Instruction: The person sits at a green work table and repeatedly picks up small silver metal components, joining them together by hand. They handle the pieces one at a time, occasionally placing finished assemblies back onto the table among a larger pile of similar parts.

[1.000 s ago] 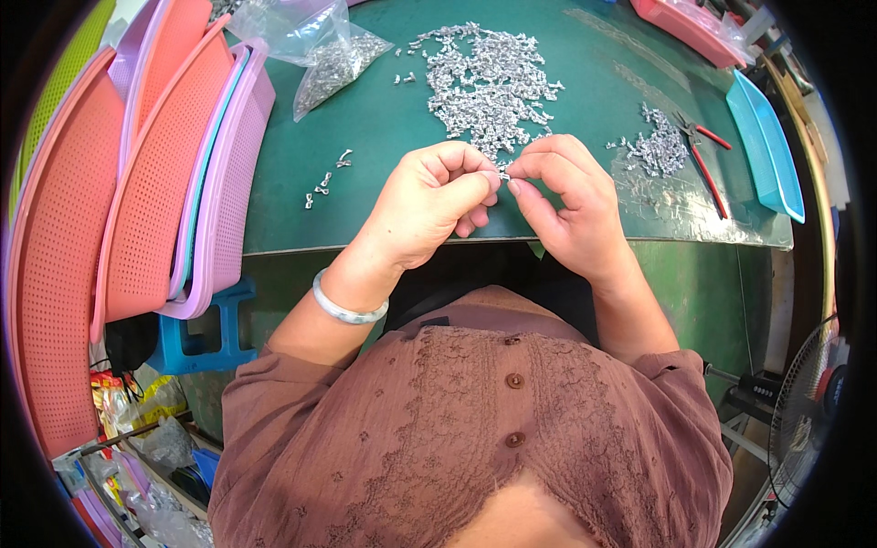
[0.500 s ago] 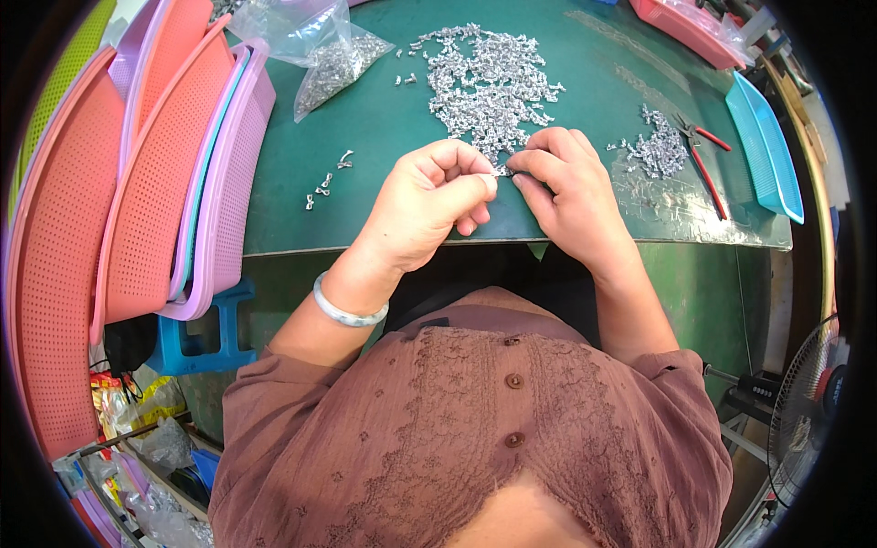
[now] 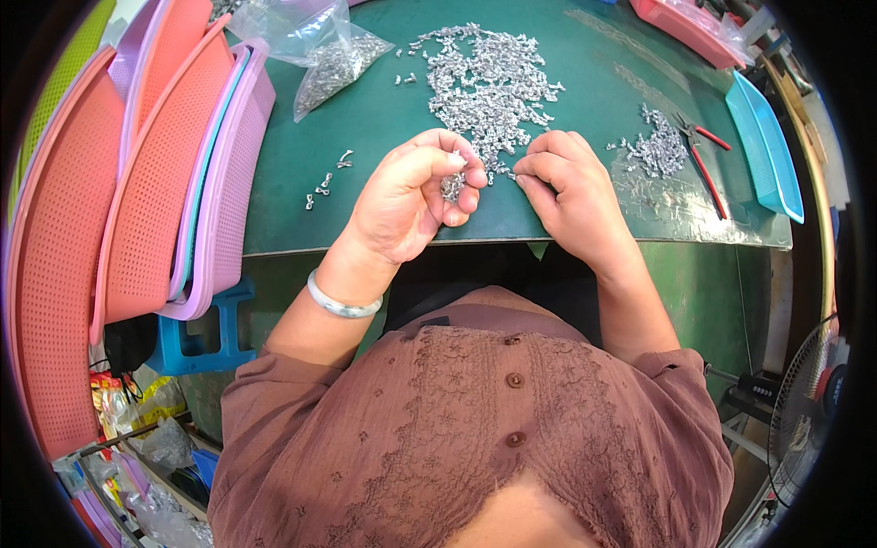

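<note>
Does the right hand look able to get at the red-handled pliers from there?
Probably yes: the right hand is on the same side of the table, and although a small metal pile sits beside the pliers, their longer-looking handle points toward the person, apparently uncovered.

The pile (image 3: pixel 489 114) lies on the table (image 3: pixel 393 119) beyond the left hand (image 3: pixel 402 192) and right hand (image 3: pixel 571 196), with the bag (image 3: pixel 338 71) to its left, the smaller pile (image 3: pixel 660 151) to its right, then pliers (image 3: pixel 705 173) and tray (image 3: pixel 769 151) farther right, baskets (image 3: pixel 160 183) standing left of the table and the fan (image 3: pixel 802 416) to the person's right.
</note>
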Demonstrator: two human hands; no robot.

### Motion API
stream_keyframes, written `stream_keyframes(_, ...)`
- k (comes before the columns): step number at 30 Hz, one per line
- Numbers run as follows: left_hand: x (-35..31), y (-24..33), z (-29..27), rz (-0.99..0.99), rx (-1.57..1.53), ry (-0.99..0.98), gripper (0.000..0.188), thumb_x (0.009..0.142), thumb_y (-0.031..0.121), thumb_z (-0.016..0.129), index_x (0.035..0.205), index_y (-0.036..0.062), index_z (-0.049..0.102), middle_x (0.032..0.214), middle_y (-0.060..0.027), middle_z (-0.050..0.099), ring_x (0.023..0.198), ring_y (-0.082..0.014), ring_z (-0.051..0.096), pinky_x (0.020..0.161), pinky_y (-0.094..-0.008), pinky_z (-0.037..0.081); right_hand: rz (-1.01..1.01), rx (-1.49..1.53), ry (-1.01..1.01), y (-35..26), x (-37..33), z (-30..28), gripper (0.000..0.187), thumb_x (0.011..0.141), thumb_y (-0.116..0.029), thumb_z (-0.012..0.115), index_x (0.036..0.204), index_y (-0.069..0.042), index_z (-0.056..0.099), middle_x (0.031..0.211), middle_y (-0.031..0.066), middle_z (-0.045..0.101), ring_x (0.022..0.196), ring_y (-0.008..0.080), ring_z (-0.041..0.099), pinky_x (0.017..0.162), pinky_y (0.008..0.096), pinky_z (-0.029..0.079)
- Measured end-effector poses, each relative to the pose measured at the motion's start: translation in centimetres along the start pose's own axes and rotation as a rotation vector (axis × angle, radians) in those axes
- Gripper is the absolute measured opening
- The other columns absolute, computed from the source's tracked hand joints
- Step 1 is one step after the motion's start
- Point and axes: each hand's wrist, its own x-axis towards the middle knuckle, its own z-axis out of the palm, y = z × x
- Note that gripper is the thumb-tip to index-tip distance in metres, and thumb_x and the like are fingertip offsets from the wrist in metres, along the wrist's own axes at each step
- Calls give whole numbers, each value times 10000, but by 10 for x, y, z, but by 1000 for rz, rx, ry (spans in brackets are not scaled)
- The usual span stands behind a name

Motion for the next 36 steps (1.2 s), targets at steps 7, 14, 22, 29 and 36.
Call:
stream_keyframes(7,1,0,3,-42,124,53,173,871,104,522,996,-1,579,833,-82,586,636,-125,541,488,-205,423,-11,138,77,-5,2,1,88,753,-6,654,827,-27,610,836,91,600,807,285,570,714,362,461)
stream_keyframes(14,1,-6,18,-33,362,129,141,895,172,602,876,35,630,714,-24,601,523,-64,519,426,-177,367,-66,210,172,-15,5,-1,124,739,38,644,829,-27,589,828,92,620,772,276,598,676,339,475)
stream_keyframes(22,0,-7,19,-19,369,116,111,859,133,639,843,23,640,713,-20,611,526,-50,528,446,-172,407,-71,274,193,-18,3,3,172,713,67,644,844,-33,593,827,94,616,775,277,597,689,336,479)
stream_keyframes(29,-2,-8,20,1,370,142,98,852,117,648,858,20,636,722,-5,601,538,-42,520,451,-165,401,5,212,129,-14,4,2,194,731,33,637,913,-35,626,904,113,585,855,288,569,735,362,467)
stream_keyframes(36,-2,-9,18,13,358,127,103,863,118,656,868,19,626,730,-8,596,546,-42,519,451,-164,400,-35,-56,-30,-10,2,1,159,758,-41,643,917,-40,642,925,102,556,887,301,533,778,383,443)
